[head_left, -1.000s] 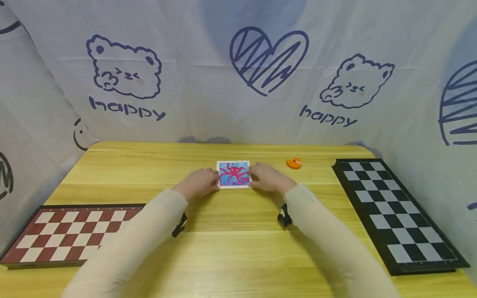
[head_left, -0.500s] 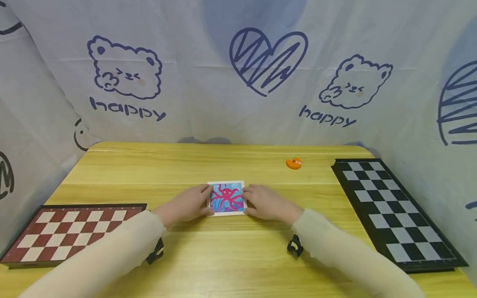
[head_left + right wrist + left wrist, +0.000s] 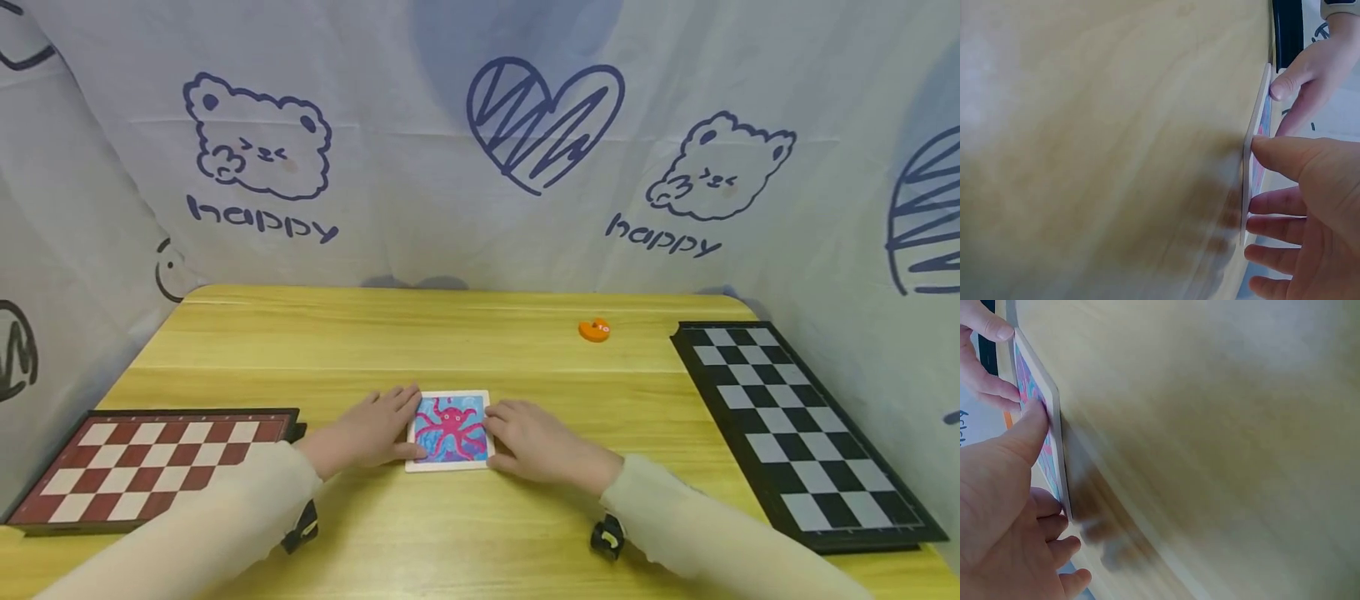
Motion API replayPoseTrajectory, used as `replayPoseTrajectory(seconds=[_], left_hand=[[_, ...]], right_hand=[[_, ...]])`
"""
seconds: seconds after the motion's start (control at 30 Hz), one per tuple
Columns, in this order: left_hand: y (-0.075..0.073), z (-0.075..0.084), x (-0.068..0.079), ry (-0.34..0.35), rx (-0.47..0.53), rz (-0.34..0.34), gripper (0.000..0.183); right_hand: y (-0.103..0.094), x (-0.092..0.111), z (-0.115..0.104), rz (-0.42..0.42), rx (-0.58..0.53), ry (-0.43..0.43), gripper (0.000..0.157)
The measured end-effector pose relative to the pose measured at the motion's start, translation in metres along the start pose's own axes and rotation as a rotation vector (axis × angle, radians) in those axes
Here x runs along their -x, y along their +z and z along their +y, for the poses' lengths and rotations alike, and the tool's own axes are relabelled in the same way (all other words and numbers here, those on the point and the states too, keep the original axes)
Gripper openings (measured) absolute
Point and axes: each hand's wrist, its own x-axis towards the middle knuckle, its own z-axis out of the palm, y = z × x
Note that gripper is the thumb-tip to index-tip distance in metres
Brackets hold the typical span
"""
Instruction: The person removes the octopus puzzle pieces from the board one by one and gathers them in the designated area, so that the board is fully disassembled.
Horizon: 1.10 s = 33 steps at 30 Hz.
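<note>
A small square picture tile (image 3: 452,431) with a pink octopus on blue and a white border lies near the middle of the table in the head view. Its pale edge shows in both wrist views. At its left side is my left hand (image 3: 367,433), thumb over the lower left corner and fingers along the edge. Opposite, my right hand (image 3: 540,442) holds the right side between thumb and fingers. In the left wrist view the thumb (image 3: 1030,431) lies on the picture's face. The tile's underside is hidden.
A brown-and-white chessboard (image 3: 150,467) lies at left, partly behind the left sleeve. A black-and-white chessboard (image 3: 787,417) runs along the right side. An orange curved piece (image 3: 595,331) sits farther back. White printed cloth (image 3: 450,233) hangs behind the wooden table (image 3: 465,533).
Both hands have brought the octopus tile toward me and slightly left across the table. The left fingers are now straighter along its edge. The boards and orange piece stay put.
</note>
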Motion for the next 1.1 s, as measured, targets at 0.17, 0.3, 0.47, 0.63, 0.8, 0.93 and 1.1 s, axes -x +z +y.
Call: replayPoseTrajectory(seconds=[0.17,0.3,0.47,0.63,0.8,0.93,1.1], left_hand=[[-0.001,0.002,0.004,-0.017,0.004,-0.001,0.080],[-0.001,0.004,0.006,-0.029,0.004,0.004,0.080],[0.000,0.006,0.006,-0.033,0.002,0.012,0.079],[0.001,0.005,0.005,-0.043,0.000,0.011,0.080],[0.001,0.004,0.004,-0.048,0.008,0.008,0.081],[0.001,0.003,0.005,-0.043,-0.006,0.005,0.081],[-0.002,0.005,0.007,-0.040,-0.010,0.003,0.080]], right_hand=[[0.001,0.002,0.000,-0.006,-0.042,0.020,0.050],[-0.001,0.002,0.000,-0.006,-0.051,0.025,0.050],[-0.005,-0.003,0.001,-0.002,-0.090,0.020,0.047],[-0.012,-0.023,0.002,-0.007,-0.254,0.078,0.040],[-0.016,-0.053,-0.001,-0.056,-0.376,0.157,0.044],[-0.014,-0.071,-0.006,-0.072,-0.319,0.124,0.042],[-0.010,-0.086,-0.012,-0.089,-0.232,0.109,0.043]])
